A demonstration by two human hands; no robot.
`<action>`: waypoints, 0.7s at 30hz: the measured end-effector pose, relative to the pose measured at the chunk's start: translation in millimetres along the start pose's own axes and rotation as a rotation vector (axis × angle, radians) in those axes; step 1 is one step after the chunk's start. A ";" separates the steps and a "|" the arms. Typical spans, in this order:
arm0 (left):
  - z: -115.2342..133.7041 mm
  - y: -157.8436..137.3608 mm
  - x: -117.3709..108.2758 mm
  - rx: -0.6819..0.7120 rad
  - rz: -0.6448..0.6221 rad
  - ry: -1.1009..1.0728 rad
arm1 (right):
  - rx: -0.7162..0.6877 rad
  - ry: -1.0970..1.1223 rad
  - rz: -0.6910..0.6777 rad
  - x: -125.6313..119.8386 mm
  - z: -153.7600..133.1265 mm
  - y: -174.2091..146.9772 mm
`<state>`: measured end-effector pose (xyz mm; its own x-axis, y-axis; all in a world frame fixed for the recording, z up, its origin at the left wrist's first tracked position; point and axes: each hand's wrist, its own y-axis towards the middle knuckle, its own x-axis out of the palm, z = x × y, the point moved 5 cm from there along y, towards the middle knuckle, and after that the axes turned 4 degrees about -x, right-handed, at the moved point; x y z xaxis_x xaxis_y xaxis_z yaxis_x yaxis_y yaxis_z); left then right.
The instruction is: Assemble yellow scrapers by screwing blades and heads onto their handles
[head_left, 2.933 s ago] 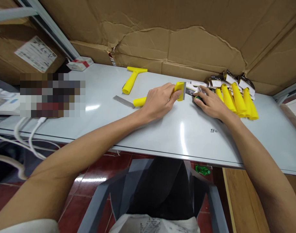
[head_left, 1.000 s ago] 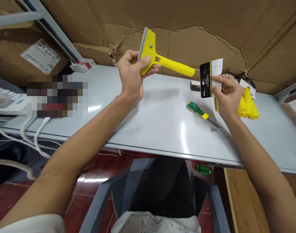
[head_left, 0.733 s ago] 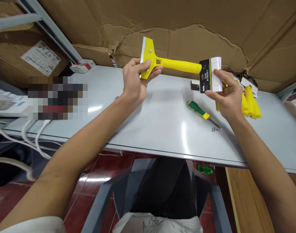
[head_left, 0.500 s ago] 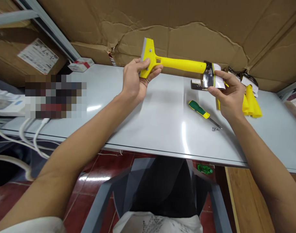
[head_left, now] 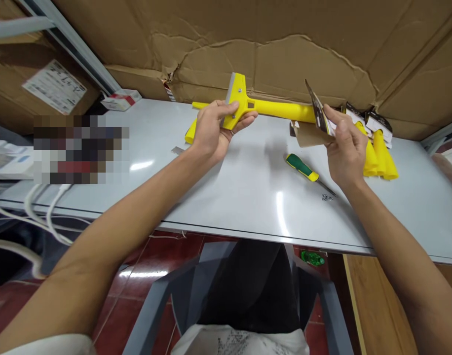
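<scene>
My left hand (head_left: 211, 127) is closed on the head of a yellow scraper (head_left: 281, 109), thumb on its flat face near the screws. The scraper's handle points right, roughly level above the table. My right hand (head_left: 345, 148) pinches a black-and-white packaging card (head_left: 321, 111), which stands tilted at the handle's end and partly covers it. Whether the card touches the handle I cannot tell. A green-and-yellow screwdriver (head_left: 303, 168) lies on the table below, its tip beside several small metal screws (head_left: 326, 197).
More yellow scraper handles with cards (head_left: 381, 155) lie right of my right hand. Behind my left wrist is another yellow piece (head_left: 190, 133), with a thin metal blade (head_left: 177, 150) nearby. A small red-and-white box (head_left: 121, 99) and white cables (head_left: 57, 212) are at left. Cardboard (head_left: 278, 64) lines the back.
Both hands have come lower and slightly nearer, with the scraper shifting right. The card has turned from facing me to nearly edge-on. A yellow piece and a blade now show behind my left arm.
</scene>
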<state>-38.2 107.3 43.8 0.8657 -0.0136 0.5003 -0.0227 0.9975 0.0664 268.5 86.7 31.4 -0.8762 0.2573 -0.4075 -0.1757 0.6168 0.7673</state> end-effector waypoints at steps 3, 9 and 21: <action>-0.2 -1.4 3.1 -0.007 -0.049 0.047 | 0.093 0.072 0.088 -7.4 -4.4 1.9; 3.3 -2.6 3.5 0.037 -0.063 0.171 | 0.167 0.092 -0.035 -8.1 -1.4 2.2; -4.8 -10.0 14.1 0.197 -0.182 0.361 | 0.208 0.220 0.094 5.4 -19.8 1.3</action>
<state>-23.3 97.5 46.1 0.9827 -0.1275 0.1342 0.0812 0.9484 0.3064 254.7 74.1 40.1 -0.9642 0.1674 -0.2056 -0.0137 0.7430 0.6692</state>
